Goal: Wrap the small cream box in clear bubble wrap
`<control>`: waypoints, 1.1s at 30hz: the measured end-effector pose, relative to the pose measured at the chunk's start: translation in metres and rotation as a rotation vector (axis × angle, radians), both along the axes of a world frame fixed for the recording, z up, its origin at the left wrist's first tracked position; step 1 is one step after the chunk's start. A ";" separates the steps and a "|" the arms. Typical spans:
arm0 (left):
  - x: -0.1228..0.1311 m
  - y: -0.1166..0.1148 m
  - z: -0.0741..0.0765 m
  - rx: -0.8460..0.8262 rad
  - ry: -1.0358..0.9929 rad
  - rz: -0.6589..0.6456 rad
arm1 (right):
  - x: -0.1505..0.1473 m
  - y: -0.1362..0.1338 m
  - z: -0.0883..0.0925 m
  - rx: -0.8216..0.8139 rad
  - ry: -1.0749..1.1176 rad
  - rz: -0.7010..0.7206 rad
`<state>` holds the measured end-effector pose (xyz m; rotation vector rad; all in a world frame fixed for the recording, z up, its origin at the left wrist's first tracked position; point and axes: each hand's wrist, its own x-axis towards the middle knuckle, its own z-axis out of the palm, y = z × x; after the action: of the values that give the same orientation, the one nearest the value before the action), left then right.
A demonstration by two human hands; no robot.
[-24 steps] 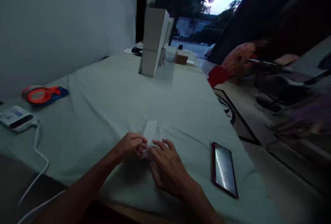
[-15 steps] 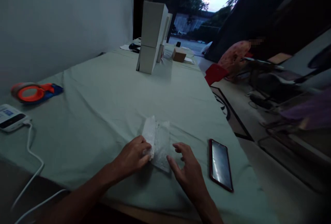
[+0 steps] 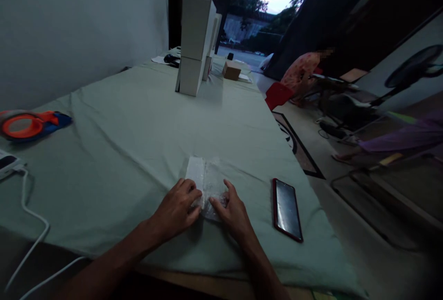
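A small clear plastic packet with a white piece inside (image 3: 204, 181) lies on the pale green cloth (image 3: 138, 129) near the table's front edge. My left hand (image 3: 177, 209) presses its fingertips on the packet's white left part, fingers curled. My right hand (image 3: 231, 211) rests on the packet's crinkled right part, with thumb and fingers pinching the plastic. Both hands nearly touch each other over the packet.
A red-cased phone (image 3: 285, 207) lies face up to the right. An orange and blue tape dispenser (image 3: 29, 124) and a white device with a cable (image 3: 10, 164) sit at left. White boxes (image 3: 194, 44) stand at the far end. A person sits at back right (image 3: 304, 69).
The packet was opened out flat on the cloth. My right hand came off it, then returned and closed on its right part. The view shifted left.
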<state>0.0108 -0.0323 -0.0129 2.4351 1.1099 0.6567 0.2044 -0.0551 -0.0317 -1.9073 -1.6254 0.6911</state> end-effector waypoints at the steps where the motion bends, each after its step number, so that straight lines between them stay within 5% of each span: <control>1: 0.000 0.000 0.000 0.004 0.014 -0.001 | -0.001 0.001 -0.002 0.014 0.008 0.004; 11: 0.004 0.006 0.014 0.095 0.280 -0.079 | -0.008 0.010 -0.011 0.047 -0.012 -0.044; 21: 0.005 0.008 0.015 0.089 0.294 -0.087 | -0.020 0.015 0.002 -0.023 0.620 -0.018; 33: 0.001 0.010 -0.014 0.012 -0.039 -0.061 | -0.029 0.004 0.020 -0.050 0.706 -0.087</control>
<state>0.0115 -0.0220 -0.0269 2.4451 1.0152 0.6902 0.1751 -0.0510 -0.0113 -1.4965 -1.0761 1.2044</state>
